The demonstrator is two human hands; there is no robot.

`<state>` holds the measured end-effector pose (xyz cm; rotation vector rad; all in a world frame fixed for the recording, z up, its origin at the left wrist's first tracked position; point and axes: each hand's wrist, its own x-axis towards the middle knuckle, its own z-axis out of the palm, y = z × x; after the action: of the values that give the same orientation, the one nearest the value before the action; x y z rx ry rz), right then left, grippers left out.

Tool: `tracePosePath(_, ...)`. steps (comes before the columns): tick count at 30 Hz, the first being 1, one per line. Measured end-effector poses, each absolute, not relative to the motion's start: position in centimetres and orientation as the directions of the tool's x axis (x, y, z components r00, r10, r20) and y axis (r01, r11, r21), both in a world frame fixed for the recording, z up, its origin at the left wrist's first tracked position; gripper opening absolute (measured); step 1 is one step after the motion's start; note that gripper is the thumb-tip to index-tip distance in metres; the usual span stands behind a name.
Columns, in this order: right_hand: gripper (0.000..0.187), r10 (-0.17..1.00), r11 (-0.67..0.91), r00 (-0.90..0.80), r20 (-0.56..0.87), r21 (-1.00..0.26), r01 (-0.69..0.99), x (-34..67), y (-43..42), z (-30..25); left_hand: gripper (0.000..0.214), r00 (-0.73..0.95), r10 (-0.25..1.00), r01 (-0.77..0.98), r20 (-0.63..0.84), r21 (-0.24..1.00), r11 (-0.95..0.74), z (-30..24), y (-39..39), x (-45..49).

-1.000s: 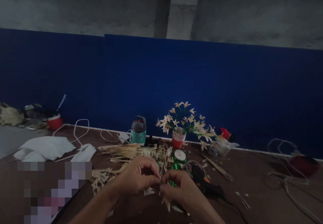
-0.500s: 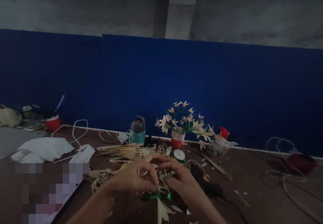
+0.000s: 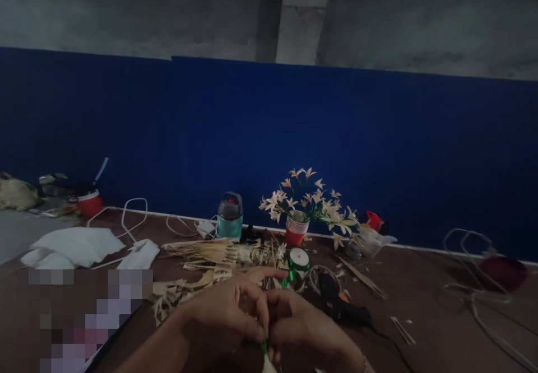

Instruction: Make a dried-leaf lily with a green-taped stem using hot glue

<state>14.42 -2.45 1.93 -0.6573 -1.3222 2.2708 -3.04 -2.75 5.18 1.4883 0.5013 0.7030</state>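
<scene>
Holds left hand (image 3: 231, 308) curled, pinching green stem (image 3: 265, 348), beside bent right hand (image 3: 299, 320); cannot tell latter's grip, nor see cropped pale petal (image 3: 268, 365) whole.

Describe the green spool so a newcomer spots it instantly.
Before the long blue panel stands a red-and-white cup holding pale flowers. Just in front of it lies the green spool. Its round white top sets it apart from the black corded tool nearby.
</scene>
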Motion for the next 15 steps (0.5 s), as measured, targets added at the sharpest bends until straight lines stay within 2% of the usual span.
tracePosePath(4,0.017,0.524,-0.395,-0.805,-0.279,-0.916,0.06,15.4,-2.5,3.2,0.02,0.748,0.651,-0.096,0.125,0.992,-0.079,5.4,-2.7,-2.9)
tracePosePath(8,0.009,0.586,-0.36,-0.741,-0.329,-0.924,0.125,15.8,-2.9,4.8,0.015,0.744,0.659,-0.093,0.114,0.993,-0.067,5.8,-3.0,-2.5)
tracePosePath(12,0.006,0.655,-0.323,-0.692,-0.304,-0.94,0.108,15.9,-3.0,5.2,0.012,0.708,0.696,-0.134,0.119,0.99,-0.034,5.5,-3.2,-2.1)
tracePosePath(15,0.008,0.705,-0.316,-0.659,-0.263,-0.948,0.041,15.9,-2.9,4.7,0.012,0.652,0.743,-0.234,0.152,0.972,0.006,4.8,-3.2,-1.9)
